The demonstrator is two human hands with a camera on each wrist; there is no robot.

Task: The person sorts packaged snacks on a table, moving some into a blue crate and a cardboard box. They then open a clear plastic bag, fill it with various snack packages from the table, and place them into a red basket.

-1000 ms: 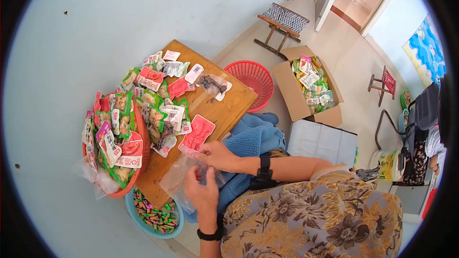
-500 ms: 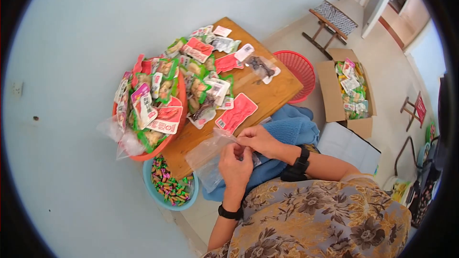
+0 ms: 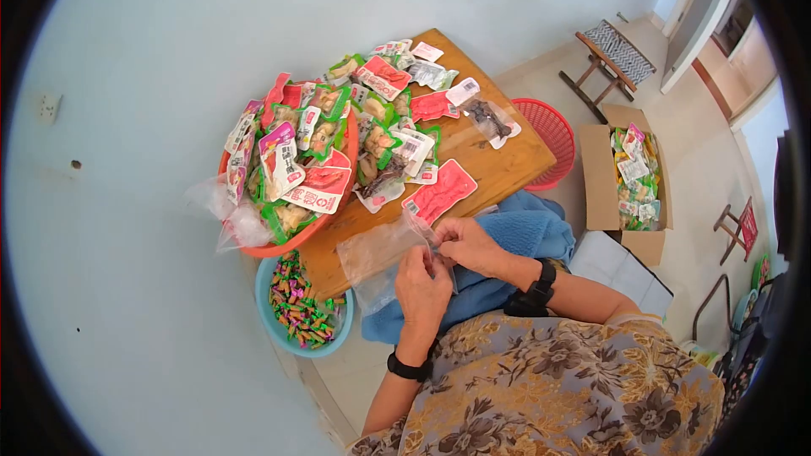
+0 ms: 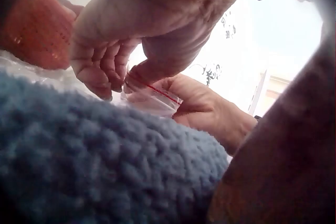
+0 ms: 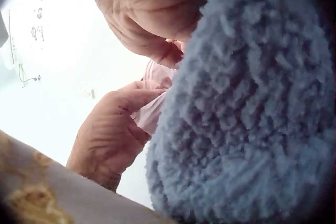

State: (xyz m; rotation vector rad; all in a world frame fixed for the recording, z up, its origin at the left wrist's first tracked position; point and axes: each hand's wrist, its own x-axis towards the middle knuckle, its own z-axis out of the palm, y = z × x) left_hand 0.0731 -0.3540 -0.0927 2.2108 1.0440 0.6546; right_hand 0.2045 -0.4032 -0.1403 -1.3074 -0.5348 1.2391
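Over the lap, both hands hold a clear zip bag (image 3: 372,257) by its opening, and its loose end spreads over the table's near edge. The left hand (image 3: 424,289) pinches the bag's edge between thumb and fingers. Close beside it, the right hand (image 3: 475,247) pinches the same edge. A red line along the bag's mouth (image 4: 165,94) shows in the left wrist view. Just beyond the hands lies a flat red snack packet (image 3: 441,192) on the wooden table (image 3: 498,165). Blue fleece (image 3: 532,232) covers the lap and hides part of the bag in the right wrist view.
An orange-red basket (image 3: 334,219) heaped with snack packets stands at the table's left, beside more loose packets (image 3: 376,139). A blue basin (image 3: 263,321) holds small wrapped sweets. Right of the table are a red basket (image 3: 557,148), a cardboard box (image 3: 600,186) and a folding stool (image 3: 621,51).
The head view has swung, so the scene sits further right. The two hands, apart one second ago, have come together at the bag's edge, and both pinch it now.
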